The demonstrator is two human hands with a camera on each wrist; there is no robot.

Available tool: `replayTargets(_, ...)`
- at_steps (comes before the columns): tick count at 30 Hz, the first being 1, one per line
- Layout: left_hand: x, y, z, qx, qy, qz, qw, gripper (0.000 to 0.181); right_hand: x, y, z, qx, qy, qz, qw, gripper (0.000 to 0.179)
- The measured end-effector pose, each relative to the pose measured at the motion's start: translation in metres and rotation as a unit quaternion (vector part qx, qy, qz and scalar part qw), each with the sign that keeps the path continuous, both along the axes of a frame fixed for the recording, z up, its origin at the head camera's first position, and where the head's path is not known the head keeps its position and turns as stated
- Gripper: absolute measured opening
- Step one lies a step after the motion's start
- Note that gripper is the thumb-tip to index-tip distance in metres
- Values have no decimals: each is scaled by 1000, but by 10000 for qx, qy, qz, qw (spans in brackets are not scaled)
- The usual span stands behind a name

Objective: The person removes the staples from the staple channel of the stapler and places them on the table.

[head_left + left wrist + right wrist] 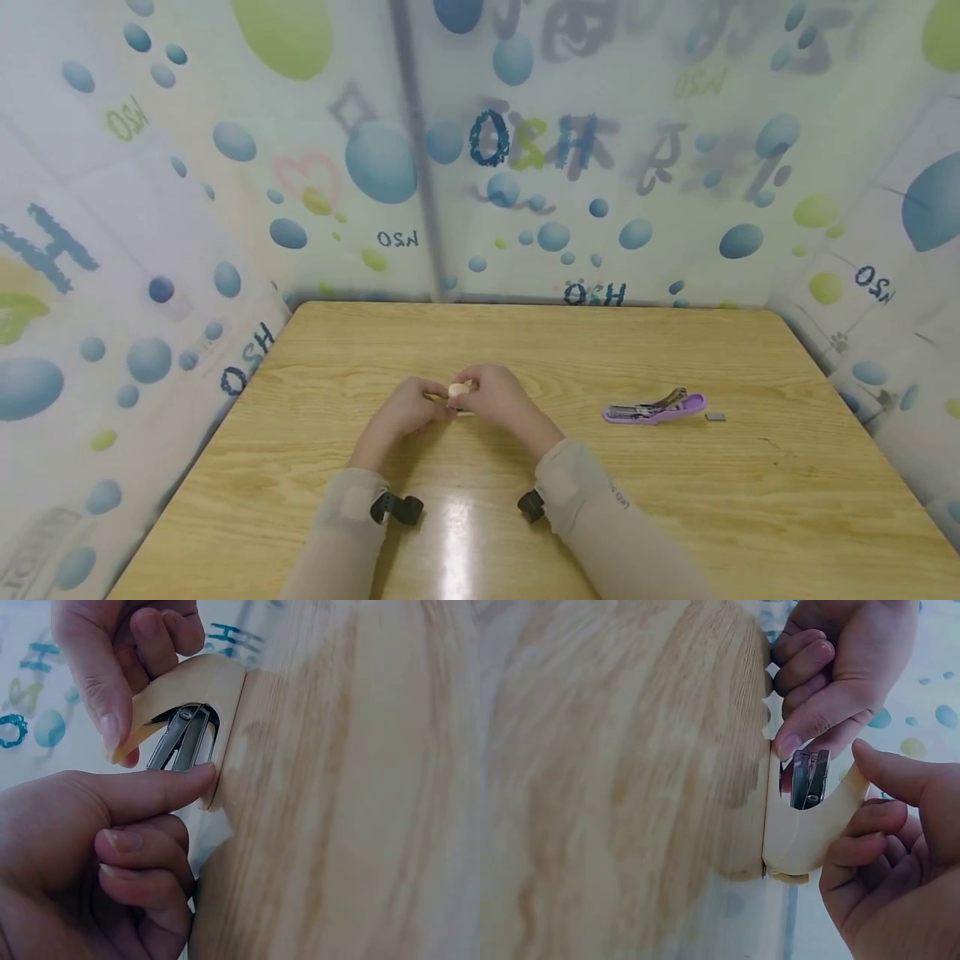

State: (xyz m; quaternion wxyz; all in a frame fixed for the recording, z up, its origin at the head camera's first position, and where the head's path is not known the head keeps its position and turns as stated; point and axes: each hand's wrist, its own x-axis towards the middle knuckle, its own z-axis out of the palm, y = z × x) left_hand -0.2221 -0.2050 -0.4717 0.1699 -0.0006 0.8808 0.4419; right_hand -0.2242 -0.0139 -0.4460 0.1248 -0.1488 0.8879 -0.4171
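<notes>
A small cream stapler (458,389) stands on the table between both hands. In the left wrist view the cream stapler (214,675) has its top arm raised from its base, and the metal magazine (184,739) shows in the gap. My right hand (501,397) pinches the raised top arm between thumb and fingers. The left hand (411,408) grips the stapler's front end, thumb on the base tip and its other fingers curled. From the right wrist view, the left hand's fingertips overlap the magazine end (810,776).
On the wooden table (315,350), to the right, lies an opened purple stapler (692,407) with its metal parts lifted. Beside it is a short strip of staples (716,417). A printed curtain (645,192) hangs behind the table and along both sides.
</notes>
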Motion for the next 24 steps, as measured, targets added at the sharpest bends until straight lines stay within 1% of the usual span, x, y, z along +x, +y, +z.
replayTargets(7, 0, 0, -1, 24, -32, 51, 10000, 28, 2, 2, -3, -229, -43, -111, 9997, 32)
replayTargets(10, 0, 0, -1, 30, -77, 83, 9999, 29, 3, 5, -3, -416, -109, -151, 9990, 33)
replayTargets(14, -1, -1, -2, 30, -105, 163, 9998, 31, 4, 11, -4, -848, -346, -247, 9955, 35)
replayTargets(16, -1, -1, -2, 21, -92, 183, 9998, 31, 4, 14, -5, -1025, -394, -249, 9936, 37)
replayTargets(20, -1, 0, -1, 21, -92, 157, 9998, 29, 7, 20, -6, -1230, -439, -206, 9912, 39)
replayTargets(24, -1, 2, -1, 33, -143, 185, 9997, 29, 11, 27, -4, -1349, -507, -253, 9892, 40)
